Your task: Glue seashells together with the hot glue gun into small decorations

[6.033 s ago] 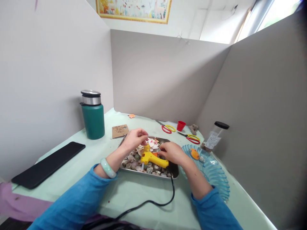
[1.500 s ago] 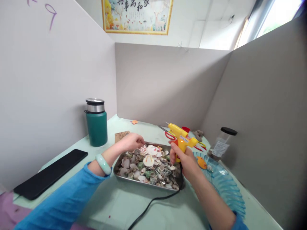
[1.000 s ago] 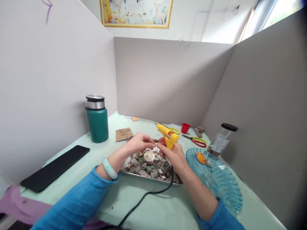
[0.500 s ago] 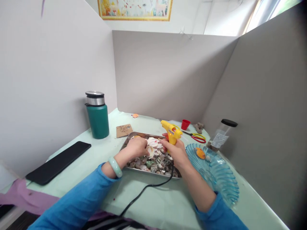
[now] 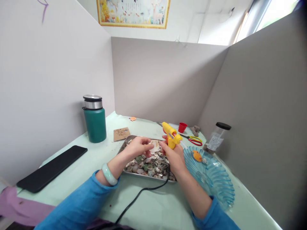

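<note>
Between thumb and fingers, my left hand (image 5: 139,148) pinches a flat white shell (image 5: 155,145) above a metal tray (image 5: 150,179) full of mixed seashells (image 5: 144,167). My right hand (image 5: 177,159) is closed round a yellow hot glue gun (image 5: 171,135), whose nozzle end points toward the back right or front right; I cannot tell exactly. The right thumb is at the shell's right edge, seemingly touching it. From the gun's handle a black cord (image 5: 141,191) runs over the tray's front rim to the table's front edge.
Right of the tray lies a blue scalloped plate (image 5: 223,188) with an orange shell piece (image 5: 197,156). Behind are red-and-yellow-handled scissors (image 5: 195,140), a red cup (image 5: 182,127) and a clear jar (image 5: 217,138). Leftward stand a green bottle (image 5: 95,124), a brown card (image 5: 121,134) and a black phone-like slab (image 5: 54,167).
My left hand has lifted a white shell out of the tray and brought it toward my right hand. The glue gun stays in my right hand. The view has tilted slightly upward.
</note>
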Tool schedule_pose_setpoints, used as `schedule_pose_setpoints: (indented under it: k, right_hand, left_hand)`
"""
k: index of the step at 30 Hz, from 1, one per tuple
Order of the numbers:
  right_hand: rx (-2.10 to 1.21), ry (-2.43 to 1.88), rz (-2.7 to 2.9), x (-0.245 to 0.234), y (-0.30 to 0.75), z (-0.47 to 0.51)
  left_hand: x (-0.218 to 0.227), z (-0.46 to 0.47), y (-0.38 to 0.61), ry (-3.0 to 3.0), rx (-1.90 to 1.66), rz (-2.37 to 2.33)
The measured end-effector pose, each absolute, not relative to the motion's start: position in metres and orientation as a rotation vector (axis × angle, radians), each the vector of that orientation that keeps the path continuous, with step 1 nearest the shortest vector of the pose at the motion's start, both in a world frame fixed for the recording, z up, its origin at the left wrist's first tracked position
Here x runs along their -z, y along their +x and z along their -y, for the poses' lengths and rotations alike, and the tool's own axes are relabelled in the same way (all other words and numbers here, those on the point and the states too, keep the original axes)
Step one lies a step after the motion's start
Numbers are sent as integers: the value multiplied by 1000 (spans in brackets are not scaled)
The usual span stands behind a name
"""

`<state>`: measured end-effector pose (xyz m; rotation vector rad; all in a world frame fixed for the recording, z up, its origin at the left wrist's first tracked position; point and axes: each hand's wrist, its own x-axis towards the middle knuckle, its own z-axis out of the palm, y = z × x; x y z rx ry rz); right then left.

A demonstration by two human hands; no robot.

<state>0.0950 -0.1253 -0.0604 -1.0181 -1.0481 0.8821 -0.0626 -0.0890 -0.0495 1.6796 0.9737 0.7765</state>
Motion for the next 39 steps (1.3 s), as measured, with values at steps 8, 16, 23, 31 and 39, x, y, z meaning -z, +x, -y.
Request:
schedule_pose_setpoints:
  k: [8, 16, 23, 31, 39]
  right_hand:
    - [-814, -1059, 1097, 65, 96, 122]
    - [-740, -1056, 1164, 61, 94, 126]
    - [-727, -1062, 1192, 63, 96, 128]
    - [-853, -1001, 1132, 64, 95, 126]
    - [-758, -1059, 1174, 62, 94, 130]
  left_hand:
    - [49, 95, -60, 1663, -850, -910]
    - [53, 94, -60, 1596, -963, -866]
    - [45, 101, -60, 1532, -930, -821]
    - [48, 99, -61, 1597, -957, -804]
    - [52, 98, -62, 1593, -954, -803]
